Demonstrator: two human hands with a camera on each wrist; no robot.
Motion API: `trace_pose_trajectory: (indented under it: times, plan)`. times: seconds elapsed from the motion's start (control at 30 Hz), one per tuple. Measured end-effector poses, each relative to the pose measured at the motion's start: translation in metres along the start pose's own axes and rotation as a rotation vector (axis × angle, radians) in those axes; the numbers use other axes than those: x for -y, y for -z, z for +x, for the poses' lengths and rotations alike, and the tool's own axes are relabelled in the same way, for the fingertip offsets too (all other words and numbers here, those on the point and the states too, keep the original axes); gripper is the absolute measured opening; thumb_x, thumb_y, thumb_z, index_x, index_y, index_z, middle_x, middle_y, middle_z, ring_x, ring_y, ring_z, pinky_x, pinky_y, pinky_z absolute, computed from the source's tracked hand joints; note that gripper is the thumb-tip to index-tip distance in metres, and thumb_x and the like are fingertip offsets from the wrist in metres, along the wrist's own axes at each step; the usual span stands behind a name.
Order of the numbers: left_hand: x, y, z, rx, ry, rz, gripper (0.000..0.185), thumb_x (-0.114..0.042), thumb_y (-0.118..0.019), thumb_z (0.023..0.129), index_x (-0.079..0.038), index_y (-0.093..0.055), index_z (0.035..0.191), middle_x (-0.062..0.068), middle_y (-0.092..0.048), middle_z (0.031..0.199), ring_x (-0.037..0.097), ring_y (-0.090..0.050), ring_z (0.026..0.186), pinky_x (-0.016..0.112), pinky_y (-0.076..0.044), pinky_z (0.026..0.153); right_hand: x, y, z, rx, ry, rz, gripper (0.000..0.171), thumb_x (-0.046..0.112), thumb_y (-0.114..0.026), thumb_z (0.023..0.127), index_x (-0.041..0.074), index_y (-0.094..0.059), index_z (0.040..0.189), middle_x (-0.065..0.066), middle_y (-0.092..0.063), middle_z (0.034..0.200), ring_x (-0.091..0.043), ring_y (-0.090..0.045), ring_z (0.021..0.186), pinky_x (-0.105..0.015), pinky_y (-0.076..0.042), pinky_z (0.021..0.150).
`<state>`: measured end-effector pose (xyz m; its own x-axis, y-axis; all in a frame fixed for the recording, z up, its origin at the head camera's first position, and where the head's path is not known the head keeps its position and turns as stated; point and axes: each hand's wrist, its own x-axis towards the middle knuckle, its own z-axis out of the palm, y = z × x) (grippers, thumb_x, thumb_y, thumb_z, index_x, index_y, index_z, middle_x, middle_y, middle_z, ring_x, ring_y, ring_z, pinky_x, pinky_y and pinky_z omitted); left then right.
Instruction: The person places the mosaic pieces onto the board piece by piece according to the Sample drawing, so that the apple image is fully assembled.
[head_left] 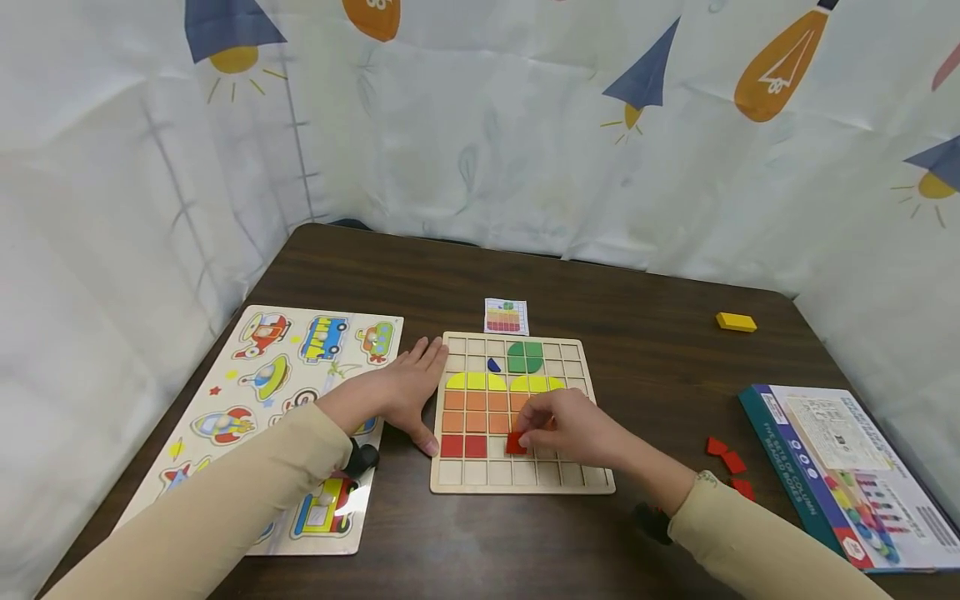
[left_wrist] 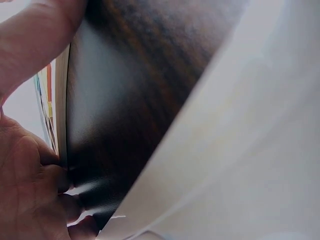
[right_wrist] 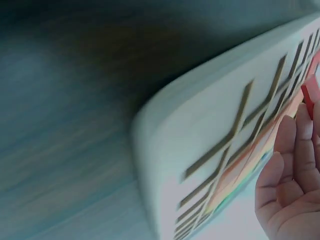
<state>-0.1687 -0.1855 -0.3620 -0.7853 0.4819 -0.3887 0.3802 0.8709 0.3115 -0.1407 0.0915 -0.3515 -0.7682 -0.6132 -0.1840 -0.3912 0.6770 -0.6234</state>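
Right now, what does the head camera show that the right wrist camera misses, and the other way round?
Only the head view shows the left hand resting flat against the grid board's left edge, the vehicle puzzle, the yellow block, the loose red pieces, the box and the pattern card. Only the right wrist view shows the board's rounded corner up close, from the side, though blurred. Both show the right hand over the board with a red piece at its fingertips.

On the table: one wooden grid board [head_left: 522, 487], one vehicle peg puzzle [head_left: 225, 392], one pattern card [head_left: 506, 317], one yellow block [head_left: 736, 322], three loose red pieces [head_left: 726, 461], one puzzle box [head_left: 832, 467].
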Motion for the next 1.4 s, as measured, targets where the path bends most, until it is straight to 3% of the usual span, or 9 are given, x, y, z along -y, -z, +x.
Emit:
trace_pose_trajectory:
  times: [0.33,0.63,0.93,1.17,1.4]
  plan:
    - [0.000,0.001,-0.001,-0.001,-0.003,-0.001,0.142,-0.060,-0.089,0.068,0.008,-0.006,0.161,0.028,0.000,0.170,0.047,0.002,0.158,0.060,-0.012,0.128,0.016,-0.017,0.014,-0.001,-0.021,-0.060,0.005,0.011,-0.080,0.089,0.015,-0.076,0.091,0.009,-0.071,0.083,-0.011,-0.059,0.077,-0.023,-0.052,0.070]
    - [-0.001,0.002,-0.002,0.001,-0.002,-0.001,0.141,-0.058,-0.089,0.068,0.009,-0.006,0.161,0.028,0.000,0.170,0.047,0.002,0.158,0.060,-0.012,0.127,0.020,-0.023,0.015,-0.072,0.064,-0.248,0.003,0.012,-0.081,0.087,0.014,-0.080,0.089,0.008,-0.073,0.080,-0.007,-0.058,0.073,-0.022,-0.051,0.068]
    - [-0.001,0.002,-0.002,-0.003,-0.004,-0.001,0.142,-0.059,-0.089,0.068,0.009,-0.006,0.160,0.029,0.000,0.170,0.048,0.002,0.158,0.060,-0.012,0.127,0.018,-0.022,0.013,-0.082,0.062,-0.247,0.004,0.012,-0.080,0.088,0.014,-0.079,0.090,0.008,-0.072,0.081,-0.007,-0.057,0.073,-0.023,-0.051,0.068]
    - [0.001,0.000,-0.001,-0.010,-0.009,-0.006,0.142,-0.059,-0.089,0.067,0.009,-0.006,0.160,0.029,-0.001,0.170,0.047,0.001,0.158,0.060,-0.012,0.127,-0.004,-0.001,-0.005,-0.132,-0.029,-0.219,0.005,0.011,-0.080,0.089,0.015,-0.079,0.093,0.008,-0.071,0.085,-0.008,-0.057,0.077,-0.024,-0.053,0.072]
    - [0.001,0.001,-0.002,-0.010,-0.011,-0.008,0.142,-0.059,-0.089,0.068,0.009,-0.006,0.160,0.029,-0.001,0.170,0.047,0.001,0.158,0.060,-0.012,0.127,-0.042,0.029,-0.049,-0.207,-0.148,-0.200,0.006,0.013,-0.078,0.091,0.015,-0.076,0.097,0.006,-0.071,0.091,-0.008,-0.060,0.081,-0.025,-0.054,0.071]
